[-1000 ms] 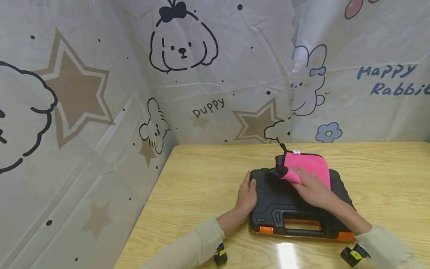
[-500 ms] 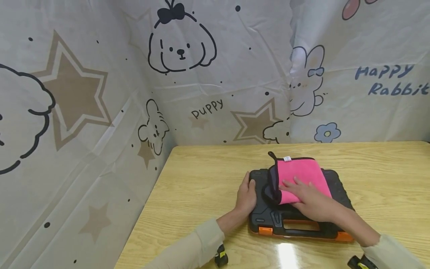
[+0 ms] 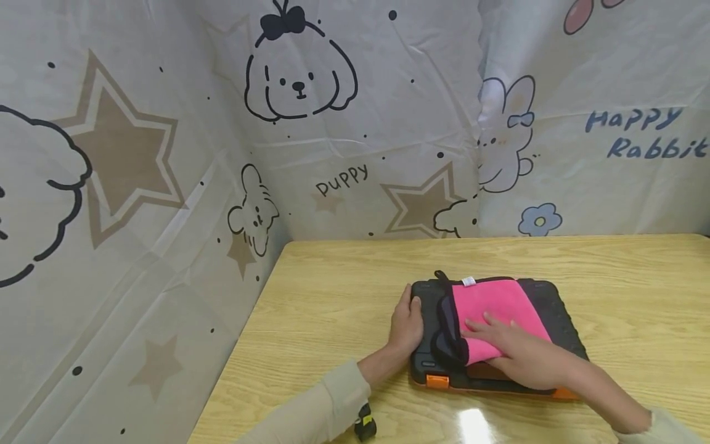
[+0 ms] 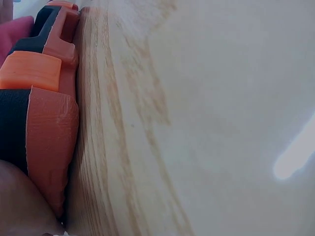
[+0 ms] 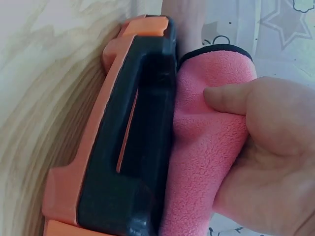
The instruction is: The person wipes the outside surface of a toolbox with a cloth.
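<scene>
A black plastic tool case with orange latches lies flat on the table, its handle side toward me. My left hand grips its left edge, thumb at the lid; the fingers' undersides are hidden. A folded pink cloth with dark trim and a white tag rests on the lid. Over the cloth, my right hand presses with fingers spread and fairly straight. From the right wrist, the thumb of that hand touches the fleecy pink cloth beside the case's handle.
The wooden table extends left, right and behind the case. A printed curtain hangs along the back and left. Under the left sleeve a small black device with a yellow mark shows.
My right hand has slid toward me across the lid, drawing the cloth from the far edge to the near part, over the handle. My left hand stays at the case's left edge.
</scene>
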Demonstrator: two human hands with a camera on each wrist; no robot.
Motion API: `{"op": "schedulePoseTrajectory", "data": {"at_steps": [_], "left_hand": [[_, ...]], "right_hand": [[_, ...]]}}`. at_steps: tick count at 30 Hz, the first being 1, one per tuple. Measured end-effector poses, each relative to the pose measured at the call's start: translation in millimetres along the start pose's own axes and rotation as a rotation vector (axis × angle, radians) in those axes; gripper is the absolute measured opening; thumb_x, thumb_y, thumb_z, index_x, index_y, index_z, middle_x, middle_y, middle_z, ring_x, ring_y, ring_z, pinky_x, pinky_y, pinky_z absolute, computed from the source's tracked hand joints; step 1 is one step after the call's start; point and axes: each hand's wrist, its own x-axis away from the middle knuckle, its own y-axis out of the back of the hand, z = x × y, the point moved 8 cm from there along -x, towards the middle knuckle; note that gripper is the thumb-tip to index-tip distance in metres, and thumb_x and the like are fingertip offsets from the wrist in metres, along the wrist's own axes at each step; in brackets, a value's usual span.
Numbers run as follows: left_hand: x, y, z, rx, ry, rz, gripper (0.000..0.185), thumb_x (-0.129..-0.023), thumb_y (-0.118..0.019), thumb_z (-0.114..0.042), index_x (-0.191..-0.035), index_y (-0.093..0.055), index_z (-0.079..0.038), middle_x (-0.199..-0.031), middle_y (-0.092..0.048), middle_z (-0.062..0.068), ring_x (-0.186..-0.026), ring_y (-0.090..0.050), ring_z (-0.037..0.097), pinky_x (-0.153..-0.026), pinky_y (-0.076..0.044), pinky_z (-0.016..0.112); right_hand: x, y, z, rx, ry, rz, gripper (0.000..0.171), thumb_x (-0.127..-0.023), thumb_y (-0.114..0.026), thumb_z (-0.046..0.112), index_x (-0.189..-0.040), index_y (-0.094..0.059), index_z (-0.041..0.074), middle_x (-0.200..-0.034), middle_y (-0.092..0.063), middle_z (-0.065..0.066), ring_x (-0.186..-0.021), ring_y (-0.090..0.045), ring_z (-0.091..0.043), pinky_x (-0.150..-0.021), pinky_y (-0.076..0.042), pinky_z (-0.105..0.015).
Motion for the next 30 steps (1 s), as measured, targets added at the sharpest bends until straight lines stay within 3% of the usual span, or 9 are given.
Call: {"op": "schedulePoseTrajectory", "data": {"at_steps": [6,10,14,18,20,23,27,30], "left_hand": [[0.6,-0.6,-0.3,0.010,-0.012,0.003,0.052,-0.109,-0.035,-0.018,-0.155,-0.025,0.004,-0.158,-0.030,0.020,-0.145,-0.027,0.033,-0.117,-0.022,0.048],[1.2,-0.7,-1.8,0.018,-0.013,0.010,0.052,-0.109,-0.035,-0.018,-0.156,-0.025,0.004,-0.158,-0.030,0.019,-0.145,-0.027,0.032,-0.117,-0.022,0.048],[1.0,-1.1,-3.1,0.015,-0.023,0.010,0.052,-0.109,-0.035,-0.017,-0.155,-0.025,0.005,-0.158,-0.031,0.020,-0.145,-0.027,0.032,-0.117,-0.023,0.048],[0.9,-2.0,-3.1,0.007,-0.028,0.013,0.052,-0.109,-0.036,-0.017,-0.155,-0.026,0.005,-0.157,-0.031,0.020,-0.145,-0.028,0.032,-0.117,-0.023,0.047],[1.3,-2.3,-2.7,0.005,-0.025,0.017,0.052,-0.109,-0.036,-0.017,-0.155,-0.026,0.005,-0.158,-0.031,0.020,-0.145,-0.028,0.032,-0.117,-0.023,0.047],[1.4,-2.1,-3.0,0.004,-0.023,0.021,0.052,-0.109,-0.035,-0.018,-0.155,-0.025,0.005,-0.158,-0.031,0.019,-0.145,-0.028,0.031,-0.117,-0.023,0.047],[1.0,-0.6,-3.2,-0.005,-0.021,0.016,0.052,-0.109,-0.035,-0.019,-0.155,-0.025,0.004,-0.158,-0.032,0.018,-0.145,-0.029,0.032,-0.117,-0.024,0.047],[0.8,0.3,-1.9,-0.015,-0.014,0.013,0.052,-0.109,-0.035,-0.019,-0.156,-0.026,0.003,-0.158,-0.032,0.018,-0.145,-0.029,0.031,-0.117,-0.024,0.047]], "right_hand": [[10,-2,3,-0.040,0.005,0.016,0.050,-0.096,-0.065,0.013,-0.144,-0.053,0.003,-0.151,-0.045,-0.017,-0.142,-0.021,-0.052,-0.107,-0.019,-0.073],[17,0,0,-0.064,-0.064,0.036,0.051,-0.098,-0.064,0.019,-0.146,-0.052,0.007,-0.151,-0.042,-0.023,-0.138,-0.031,-0.051,-0.105,-0.030,-0.068],[19,9,-1,-0.058,-0.104,0.042,0.050,-0.100,-0.062,0.027,-0.142,-0.054,0.002,-0.145,-0.048,-0.024,-0.132,-0.044,-0.046,-0.100,-0.042,-0.061],[17,19,4,-0.096,-0.036,0.047,0.027,-0.102,-0.058,0.026,-0.123,-0.067,0.012,-0.115,-0.065,-0.003,-0.107,-0.059,-0.023,-0.087,-0.052,-0.038],[17,23,5,-0.142,-0.012,0.056,0.015,-0.103,-0.057,0.023,-0.113,-0.067,0.020,-0.097,-0.061,0.006,-0.093,-0.056,-0.014,-0.075,-0.048,-0.029],[19,31,3,-0.201,0.010,0.044,0.010,-0.103,-0.055,0.017,-0.099,-0.063,0.019,-0.081,-0.051,0.008,-0.079,-0.052,-0.011,-0.063,-0.042,-0.028],[22,48,-4,-0.216,0.002,-0.070,0.014,-0.103,-0.054,0.010,-0.110,-0.066,0.012,-0.091,-0.056,0.003,-0.087,-0.053,-0.014,-0.066,-0.043,-0.026],[27,61,-14,-0.278,-0.076,-0.164,0.029,-0.104,-0.051,0.011,-0.132,-0.059,0.004,-0.112,-0.059,-0.007,-0.100,-0.052,-0.022,-0.075,-0.048,-0.028]]}}
